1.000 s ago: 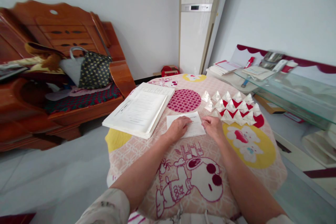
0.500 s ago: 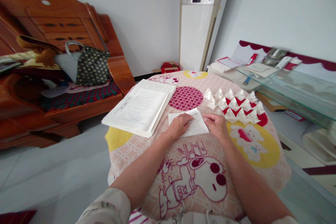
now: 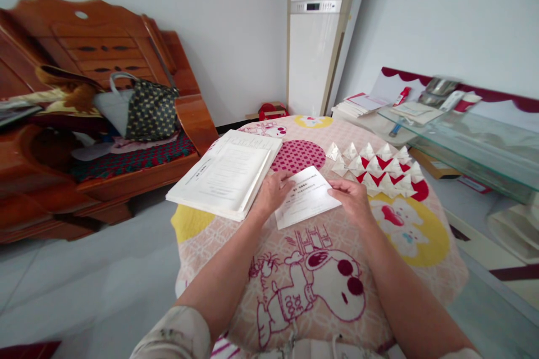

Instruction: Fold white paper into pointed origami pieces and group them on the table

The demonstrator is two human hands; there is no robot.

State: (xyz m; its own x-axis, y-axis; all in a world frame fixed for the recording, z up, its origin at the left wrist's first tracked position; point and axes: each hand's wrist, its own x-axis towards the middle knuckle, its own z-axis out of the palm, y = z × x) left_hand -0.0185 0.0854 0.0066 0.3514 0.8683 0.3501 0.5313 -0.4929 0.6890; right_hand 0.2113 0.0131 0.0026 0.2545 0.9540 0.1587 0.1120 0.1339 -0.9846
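A printed sheet of paper (image 3: 306, 196), seemingly folded, lies tilted between my hands over the round table's patterned cloth. My left hand (image 3: 273, 192) grips its left edge with bent fingers. At the paper's right corner, my right hand (image 3: 350, 195) pinches it between thumb and fingers. Left of my left hand rests a thick stack of printed sheets (image 3: 227, 174). Beyond my right hand stand several small folded paper shapes (image 3: 374, 167) with pointed tops, set in rows. The undersides of my fingers are hidden.
The round table's cloth (image 3: 236, 247) hangs over its edge. A glass shelf (image 3: 471, 146) with cups and papers stands close on the right. On the left is a wooden bench (image 3: 126, 179) holding a patterned bag (image 3: 152, 109). A tall white air conditioner (image 3: 315, 56) stands behind.
The paper has turned and its print now shows more. My left hand has shifted from lying over it to its left edge; my right hand now holds its right corner.
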